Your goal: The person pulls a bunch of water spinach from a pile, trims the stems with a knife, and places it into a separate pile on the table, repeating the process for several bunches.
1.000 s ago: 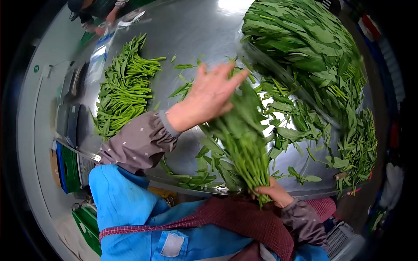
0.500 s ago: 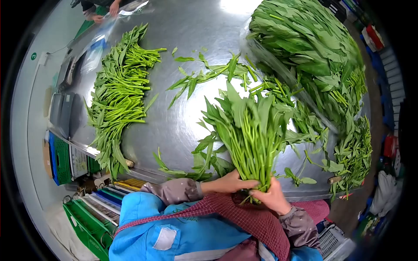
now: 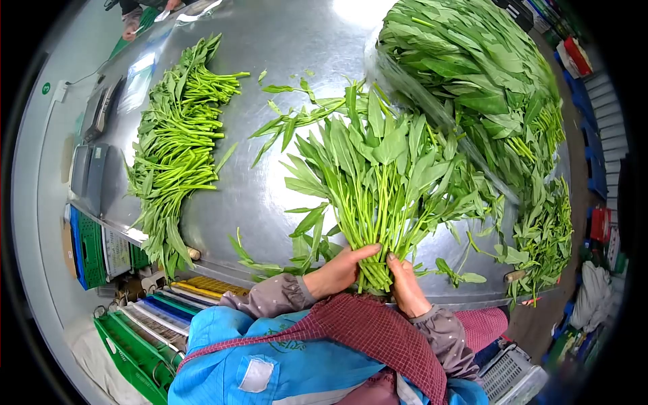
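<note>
A bunch of water spinach stands in front of me with its leaves fanned out away from my body. My left hand is closed around the left side of its stems, thumb across the front. On the right side my right hand grips the same stems, its thumb pointing up. The cut ends show just below both hands, near the checked apron. Loose leafy stems lie on the metal table to the left of the bunch, and more lie behind it.
A row of bundled greens lies along the table's left side. At the right, a large heap of greens rests partly in clear plastic. Grey scales stand at the left edge. Green crates sit below. Another person's hand is at the far left.
The bunch has been raised more upright and its leaves spread wider. Both my hands have moved slightly up and shifted on the stems. The other person's hands have moved away toward the top left.
</note>
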Demonstrator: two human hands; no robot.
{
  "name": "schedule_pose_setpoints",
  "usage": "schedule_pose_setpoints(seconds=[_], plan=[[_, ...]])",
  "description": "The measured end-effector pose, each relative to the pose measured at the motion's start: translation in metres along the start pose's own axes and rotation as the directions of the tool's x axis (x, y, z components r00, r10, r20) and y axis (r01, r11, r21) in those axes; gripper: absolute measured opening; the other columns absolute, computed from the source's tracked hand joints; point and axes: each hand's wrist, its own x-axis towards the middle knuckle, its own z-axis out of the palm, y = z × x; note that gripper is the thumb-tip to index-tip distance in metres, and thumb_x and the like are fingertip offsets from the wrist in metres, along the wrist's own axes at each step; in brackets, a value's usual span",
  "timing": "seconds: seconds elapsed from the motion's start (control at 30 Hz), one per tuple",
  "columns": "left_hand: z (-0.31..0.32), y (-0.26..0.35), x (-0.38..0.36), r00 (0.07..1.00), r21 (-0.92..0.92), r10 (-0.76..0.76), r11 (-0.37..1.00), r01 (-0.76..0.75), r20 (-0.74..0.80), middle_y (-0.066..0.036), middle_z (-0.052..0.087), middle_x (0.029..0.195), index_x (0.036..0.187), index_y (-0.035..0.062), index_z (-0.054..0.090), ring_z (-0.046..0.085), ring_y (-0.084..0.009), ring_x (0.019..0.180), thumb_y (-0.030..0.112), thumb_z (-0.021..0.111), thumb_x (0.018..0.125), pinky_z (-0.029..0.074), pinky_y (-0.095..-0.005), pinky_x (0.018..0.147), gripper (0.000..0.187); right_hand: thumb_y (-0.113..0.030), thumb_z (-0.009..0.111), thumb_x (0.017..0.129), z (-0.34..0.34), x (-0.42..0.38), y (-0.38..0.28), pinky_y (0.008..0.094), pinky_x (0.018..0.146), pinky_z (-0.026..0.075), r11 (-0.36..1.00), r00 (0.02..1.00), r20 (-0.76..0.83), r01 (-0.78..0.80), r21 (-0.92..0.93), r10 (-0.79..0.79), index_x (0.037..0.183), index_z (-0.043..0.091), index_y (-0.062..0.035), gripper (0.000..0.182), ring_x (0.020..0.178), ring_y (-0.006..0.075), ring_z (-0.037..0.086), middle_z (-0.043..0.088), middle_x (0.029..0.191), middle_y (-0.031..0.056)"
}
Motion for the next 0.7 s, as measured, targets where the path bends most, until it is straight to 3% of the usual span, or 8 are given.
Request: schedule_pose_setpoints(seconds=[0.17, 0.27, 0.33, 0.4, 0.47, 0.57, 0.67, 0.7], plan=[[0.000, -0.002, 0.003, 0.987, 0.187, 0.144, 0.970, -0.155, 0.073, -0.006, 0.056, 0.105, 0.111, 0.0028, 0.050, 0.054, -0.0148, 0.093, 0.011, 0.058, 0.080, 0.044, -0.0279, 0.079, 0.032, -0.023, 0.050, 0.088, -0.008, 0.002, -0.002, 0.0224, 0.059, 0.041, 0.954, 0.986, -0.023, 0.153, -0.257, -0.165, 0.097, 0.054, 0.0015, 0.026, 0.067, 0.0091, 0.050, 0.057, 0.081, 0.0027], [-0.005, -0.005, 0.003, 0.975, 0.218, 0.221, 0.953, -0.209, -0.036, -0.005, 0.057, 0.101, 0.110, 0.0017, 0.051, 0.055, -0.0140, 0.090, 0.007, 0.059, 0.079, 0.045, -0.0271, 0.077, 0.032, -0.010, 0.054, 0.084, 0.005, -0.003, -0.025, 0.0199, 0.051, 0.039, 0.951, 0.926, -0.218, 0.304, -0.052, -0.308, 0.096, 0.053, -0.0003, 0.015, 0.058, 0.0082, 0.049, 0.056, 0.075, 0.0034], [-0.006, -0.002, 0.001, 0.971, 0.225, 0.237, 0.948, -0.227, -0.021, -0.006, 0.058, 0.100, 0.110, 0.0014, 0.051, 0.056, -0.0142, 0.089, 0.004, 0.059, 0.078, 0.046, -0.0288, 0.078, 0.032, -0.010, 0.054, 0.085, -0.001, -0.002, -0.028, 0.0200, 0.043, 0.034, 0.946, 0.939, -0.191, 0.308, 0.102, -0.285, 0.096, 0.053, -0.0011, 0.014, 0.049, 0.0070, 0.043, 0.055, 0.072, 0.0033], [-0.003, 0.004, -0.004, 0.987, 0.205, 0.151, 0.966, -0.158, 0.051, -0.007, 0.057, 0.099, 0.108, 0.0013, 0.051, 0.056, -0.0148, 0.085, 0.004, 0.058, 0.079, 0.046, -0.0289, 0.076, 0.030, -0.009, 0.055, 0.084, 0.002, -0.003, -0.034, 0.0194, 0.041, 0.032, 0.948, 0.948, -0.193, 0.281, 0.145, -0.252, 0.096, 0.053, -0.0012, 0.015, 0.046, 0.0058, 0.040, 0.054, 0.069, 0.0023], [0.000, 0.003, -0.004, 0.983, 0.210, 0.177, 0.961, -0.181, 0.040, -0.007, 0.057, 0.098, 0.109, 0.0014, 0.050, 0.056, -0.0149, 0.084, 0.004, 0.058, 0.079, 0.047, -0.0285, 0.074, 0.031, -0.008, 0.055, 0.083, 0.007, -0.001, -0.043, 0.0188, 0.039, 0.030, 0.948, 0.956, -0.192, 0.259, 0.188, -0.223, 0.097, 0.053, -0.0014, 0.016, 0.044, 0.0046, 0.037, 0.053, 0.067, 0.0013], [-0.001, -0.001, -0.004, 0.969, 0.244, 0.242, 0.938, -0.245, 0.041, -0.006, 0.057, 0.095, 0.109, 0.0018, 0.049, 0.055, -0.0146, 0.081, 0.005, 0.058, 0.079, 0.047, -0.0277, 0.070, 0.031, -0.008, 0.056, 0.081, 0.027, 0.002, -0.066, 0.0177, 0.038, 0.028, 0.921, 0.901, -0.211, 0.343, -0.185, -0.378, 0.101, 0.053, -0.0016, 0.021, 0.043, 0.0027, 0.037, 0.046, 0.057, -0.0034], [0.002, -0.002, -0.003, 0.951, 0.326, 0.305, 0.895, -0.304, 0.051, -0.005, 0.056, 0.091, 0.108, 0.0019, 0.047, 0.055, -0.0140, 0.080, 0.004, 0.058, 0.078, 0.046, -0.0275, 0.070, 0.033, -0.006, 0.061, 0.077, 0.028, 0.011, -0.068, 0.0170, 0.042, 0.030, 0.924, 0.915, -0.169, 0.336, -0.183, -0.366, 0.095, 0.058, -0.0017, 0.018, 0.048, 0.0016, 0.040, 0.054, 0.065, -0.0018], [0.002, -0.003, -0.004, 0.944, 0.379, 0.326, 0.869, -0.318, 0.044, -0.005, 0.056, 0.090, 0.108, 0.0018, 0.046, 0.055, -0.0138, 0.080, 0.003, 0.058, 0.077, 0.046, -0.0278, 0.070, 0.033, -0.005, 0.061, 0.076, 0.031, 0.012, -0.069, 0.0183, 0.048, 0.037, 0.912, 0.906, -0.169, 0.352, -0.211, -0.389, 0.094, 0.059, 0.0002, 0.019, 0.055, 0.0029, 0.045, 0.057, 0.069, -0.0002]])
